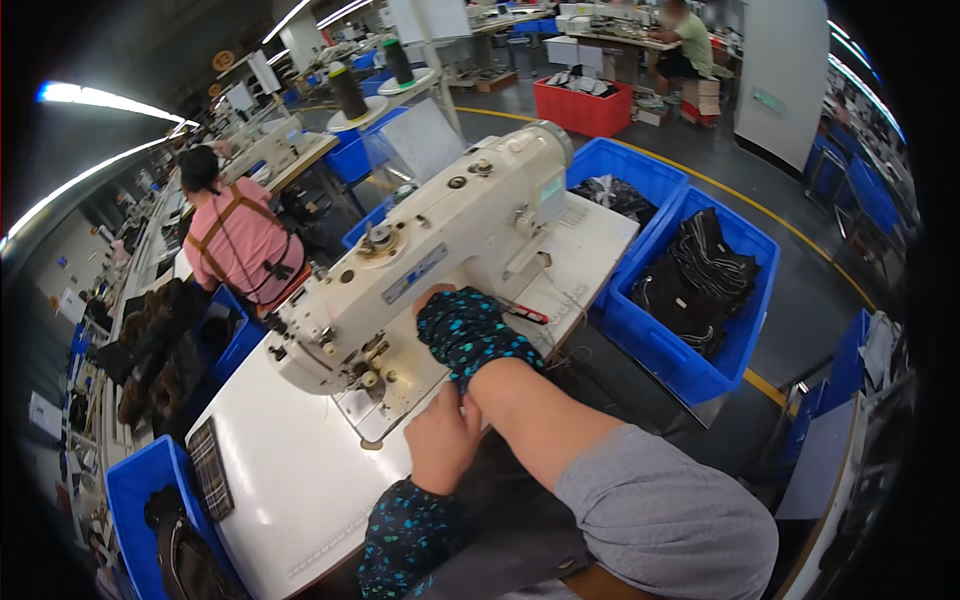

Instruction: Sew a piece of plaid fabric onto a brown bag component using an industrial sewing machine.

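A white industrial sewing machine (440,220) stands on a white table (260,520). My right hand (432,298) reaches in under the machine's arm, its fingers mostly hidden; a dark sleeve cover with blue-green speckles (470,330) is on that forearm. My left hand (440,440) is curled against the lower edge of that cover at my right forearm; what its fingertips hold is hidden. A red-and-black tool (525,313) lies right of my right forearm. A folded plaid cloth (212,468) lies at the table's left edge.
Blue bins with dark garments (755,300) stand at the right, another (125,480) at lower left. A co-worker in pink (240,240) sits at left, another (680,50) at the back. A red bin (583,118) and a pillar (775,80) stand behind.
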The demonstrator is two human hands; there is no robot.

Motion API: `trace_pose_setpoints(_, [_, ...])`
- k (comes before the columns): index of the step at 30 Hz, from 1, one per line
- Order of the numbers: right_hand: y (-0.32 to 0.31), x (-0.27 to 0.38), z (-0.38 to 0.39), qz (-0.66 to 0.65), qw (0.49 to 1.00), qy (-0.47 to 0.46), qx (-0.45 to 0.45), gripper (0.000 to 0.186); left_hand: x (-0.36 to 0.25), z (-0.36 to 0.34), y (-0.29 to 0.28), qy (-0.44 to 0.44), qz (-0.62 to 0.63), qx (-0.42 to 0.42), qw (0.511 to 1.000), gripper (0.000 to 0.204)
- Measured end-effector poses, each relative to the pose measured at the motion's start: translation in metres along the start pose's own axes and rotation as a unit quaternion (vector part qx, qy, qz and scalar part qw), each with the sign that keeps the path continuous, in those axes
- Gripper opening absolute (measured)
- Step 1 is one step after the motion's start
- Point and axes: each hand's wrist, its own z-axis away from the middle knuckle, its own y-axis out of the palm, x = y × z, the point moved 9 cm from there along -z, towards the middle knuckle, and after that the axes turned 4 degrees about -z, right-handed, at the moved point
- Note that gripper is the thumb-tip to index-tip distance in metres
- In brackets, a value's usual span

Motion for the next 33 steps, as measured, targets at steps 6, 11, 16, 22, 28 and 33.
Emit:
trace_pose_setpoints(6, [-0.027, -0.085, 0.018, -0.008, 0.997, 0.064, -0.051, 0.034, -0.025, 0.035, -0.008, 0.130, 0.112, 0.115, 0.979, 0.026])
trace_pose_setpoints(11, [-0.035, -0.084, 0.015, -0.010, 0.995, 0.054, -0.082, 0.034, -0.066, 0.070, 0.021, 0.220, 0.200, 0.117, 0.948, 0.022])
trace_pose_setpoints(16, [-0.015, -0.032, 0.015, -0.018, 0.996, 0.007, -0.087, 0.034, -0.070, 0.065, 0.035, 0.190, 0.327, -0.009, 0.926, 0.021])
trace_pose_setpoints(22, [-0.005, 0.013, 0.011, -0.028, 0.993, -0.044, -0.104, 0.033, -0.097, 0.076, 0.007, 0.266, 0.280, 0.130, 0.913, 0.020])
trace_pose_setpoints(28, [0.007, 0.018, 0.015, -0.034, 0.990, -0.060, -0.123, 0.033, -0.101, 0.042, -0.082, 0.219, 0.159, 0.004, 0.963, 0.027])
trace_pose_setpoints(33, [-0.001, 0.035, 0.015, -0.041, 0.984, -0.086, -0.148, 0.033, -0.103, 0.084, 0.006, 0.233, 0.063, 0.194, 0.951, 0.035])
